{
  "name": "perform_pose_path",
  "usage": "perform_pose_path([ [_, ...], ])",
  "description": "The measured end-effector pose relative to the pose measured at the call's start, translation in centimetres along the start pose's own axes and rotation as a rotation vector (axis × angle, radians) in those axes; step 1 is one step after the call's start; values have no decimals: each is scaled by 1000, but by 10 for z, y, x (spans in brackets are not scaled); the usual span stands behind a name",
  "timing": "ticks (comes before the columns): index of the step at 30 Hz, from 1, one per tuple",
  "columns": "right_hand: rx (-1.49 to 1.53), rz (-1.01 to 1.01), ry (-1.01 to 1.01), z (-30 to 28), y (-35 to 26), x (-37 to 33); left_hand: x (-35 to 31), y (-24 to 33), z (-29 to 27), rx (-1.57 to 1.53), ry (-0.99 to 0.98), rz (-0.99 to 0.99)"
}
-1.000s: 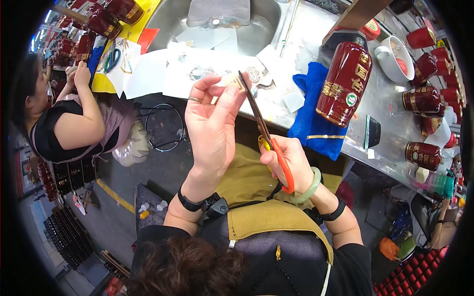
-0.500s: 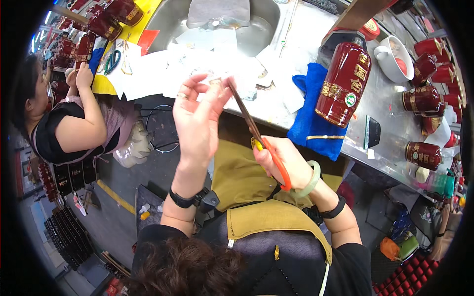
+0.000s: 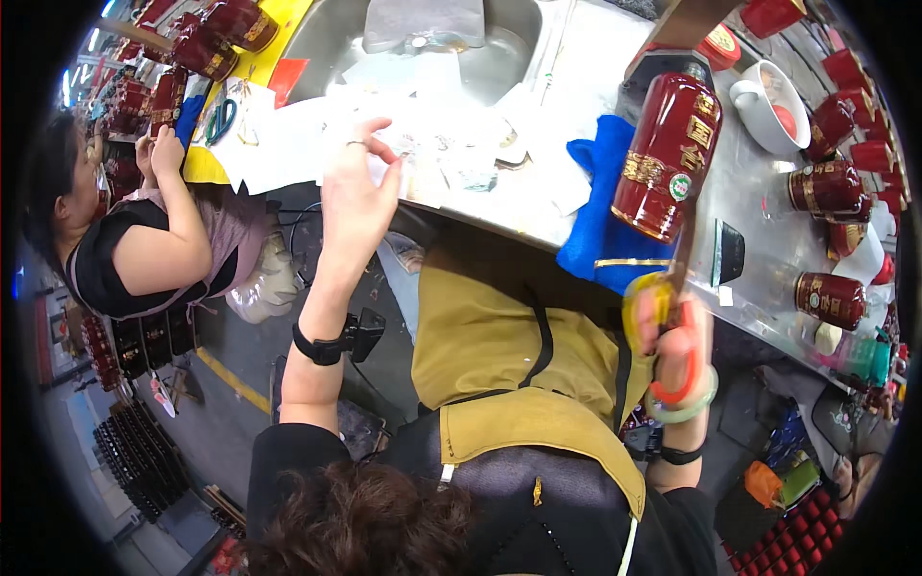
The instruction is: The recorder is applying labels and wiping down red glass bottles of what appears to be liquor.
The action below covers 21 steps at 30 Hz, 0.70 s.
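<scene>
My left hand (image 3: pixel 357 197) is raised over the near edge of the white papers (image 3: pixel 288 144). Its thumb and forefinger come together in a pinch; whatever is between them is too small to make out. Farther right, my right hand (image 3: pixel 684 350) grips scissors (image 3: pixel 681 261) by their red and yellow handles. The blades point up and away, in front of the lower right side of a dark red bottle (image 3: pixel 663 158) with gold decoration. That bottle lies on a blue cloth (image 3: pixel 602 182), and a thin gold strip (image 3: pixel 632 262) rests on the cloth's near part.
Behind the papers is a steel sink (image 3: pixel 322 53). Right of the bottle stand a white mug (image 3: pixel 771 110), a dark flat block (image 3: pixel 728 254) and several red bottles (image 3: pixel 826 187). A co-worker (image 3: pixel 144 226) sits at the left, near green-handled scissors (image 3: pixel 221 123) on the table.
My right hand has carried the scissors right, away from my left hand to beside the bottle. My left hand has shifted slightly left, its thumb and forefinger still close together.
</scene>
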State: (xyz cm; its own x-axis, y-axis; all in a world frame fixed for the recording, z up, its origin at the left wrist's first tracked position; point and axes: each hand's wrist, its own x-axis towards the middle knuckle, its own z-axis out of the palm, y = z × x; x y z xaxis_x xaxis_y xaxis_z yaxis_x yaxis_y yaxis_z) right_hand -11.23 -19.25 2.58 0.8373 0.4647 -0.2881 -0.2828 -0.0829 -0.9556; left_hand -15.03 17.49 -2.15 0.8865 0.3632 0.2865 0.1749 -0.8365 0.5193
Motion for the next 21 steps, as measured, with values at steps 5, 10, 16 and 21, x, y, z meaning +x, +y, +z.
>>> perform_pose_path([
  [5,-892,-150,674,-111,-4,14,-3,40,-7,-423,126,-128],
  [10,-1500,168,924,-192,19,12,7,86,15,-896,-72,-161],
  [16,-1612,-125,959,-209,36,14,13,141,44,-1169,-236,-169],
  [21,-1275,-39,623,-134,27,54,23,173,63,-1243,-250,-161],
])
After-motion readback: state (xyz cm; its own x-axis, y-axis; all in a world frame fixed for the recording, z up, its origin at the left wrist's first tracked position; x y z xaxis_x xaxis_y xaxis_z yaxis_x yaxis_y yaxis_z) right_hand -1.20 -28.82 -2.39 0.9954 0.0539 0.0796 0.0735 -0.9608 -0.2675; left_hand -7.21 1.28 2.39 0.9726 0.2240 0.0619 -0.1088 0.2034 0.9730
